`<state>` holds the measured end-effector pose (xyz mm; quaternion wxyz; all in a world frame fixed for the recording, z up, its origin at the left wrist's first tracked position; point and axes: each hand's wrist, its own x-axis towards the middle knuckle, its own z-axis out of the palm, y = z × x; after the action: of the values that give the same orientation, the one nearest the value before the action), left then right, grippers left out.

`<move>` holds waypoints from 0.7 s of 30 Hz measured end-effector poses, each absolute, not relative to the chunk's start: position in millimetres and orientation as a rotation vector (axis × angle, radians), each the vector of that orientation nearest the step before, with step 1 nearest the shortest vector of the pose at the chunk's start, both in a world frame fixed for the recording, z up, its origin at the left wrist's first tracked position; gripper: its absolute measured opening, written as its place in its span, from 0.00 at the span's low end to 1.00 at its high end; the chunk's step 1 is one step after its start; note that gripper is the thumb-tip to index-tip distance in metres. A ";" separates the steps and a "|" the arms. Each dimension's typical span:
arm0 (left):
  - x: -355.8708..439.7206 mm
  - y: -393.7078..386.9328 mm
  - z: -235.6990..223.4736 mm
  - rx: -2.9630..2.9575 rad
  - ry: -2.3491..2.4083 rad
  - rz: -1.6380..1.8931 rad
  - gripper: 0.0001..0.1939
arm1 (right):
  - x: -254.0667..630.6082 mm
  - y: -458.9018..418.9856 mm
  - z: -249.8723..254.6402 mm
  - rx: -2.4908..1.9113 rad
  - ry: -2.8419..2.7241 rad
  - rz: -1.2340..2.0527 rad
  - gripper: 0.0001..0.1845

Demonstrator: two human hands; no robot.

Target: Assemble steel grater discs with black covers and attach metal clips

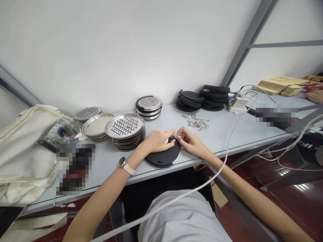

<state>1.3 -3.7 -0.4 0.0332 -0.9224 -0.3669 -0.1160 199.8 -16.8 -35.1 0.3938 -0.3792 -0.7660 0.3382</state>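
Note:
Near the table's front edge lies a round black disc [164,157] with a thin metal rim showing at its right side. My left hand [159,140] is closed on the disc's far edge, thumb and fingers pinching it. Just to the right, my right hand [192,144] pinches a small shiny metal clip [179,136] against that edge. Fingers partly hide where clip and disc meet. Behind my right hand, several loose metal clips [199,124] are scattered on the table. A stack of round metal graters [127,126] stands left of my left hand.
Behind are a smaller grater stack [149,102] and black round covers [214,98]. Round metal plates [98,127] and a cream cloth bag [27,148] lie left. A white cable [228,148] hangs across my view. Another person's hand [315,94] is far right, near yellowish cardboard pieces [282,84].

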 end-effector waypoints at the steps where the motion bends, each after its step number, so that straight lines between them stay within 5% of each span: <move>1: 1.4 -3.8 -0.2 -2.837 -1.134 -0.352 0.12 | 199.6 -16.6 -34.7 -0.962 -1.939 0.844 0.07; 21: 2.3 -4.7 1.7 -2.828 -1.138 -0.324 0.13 | 198.9 -9.8 -36.4 -1.001 -1.872 0.875 0.12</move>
<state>2.3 -4.7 1.7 0.0381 -0.9218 -0.3710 -0.1057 198.9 -9.8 -36.4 0.4102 -0.3977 -0.7436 0.3473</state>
